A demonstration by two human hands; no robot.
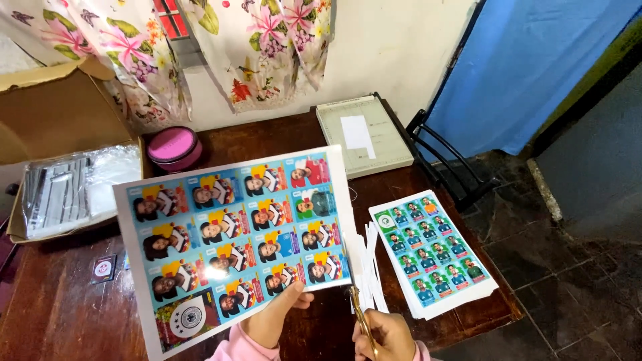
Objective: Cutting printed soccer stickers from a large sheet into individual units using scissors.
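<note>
My left hand grips the bottom edge of a large printed sheet of colourful portrait cards, held tilted above the wooden table. My right hand is closed on gold-coloured scissors, their blades pointing up at the sheet's lower right corner. White paper strips lie just right of the sheet. A stack of similar sheets with green and blue cards rests on the table's right side.
A paper trimmer sits at the table's back. A pink round tin stands at back left, beside a cardboard box with plastic-wrapped contents. A small dark card lies at left. A black chair frame stands beside the table's right edge.
</note>
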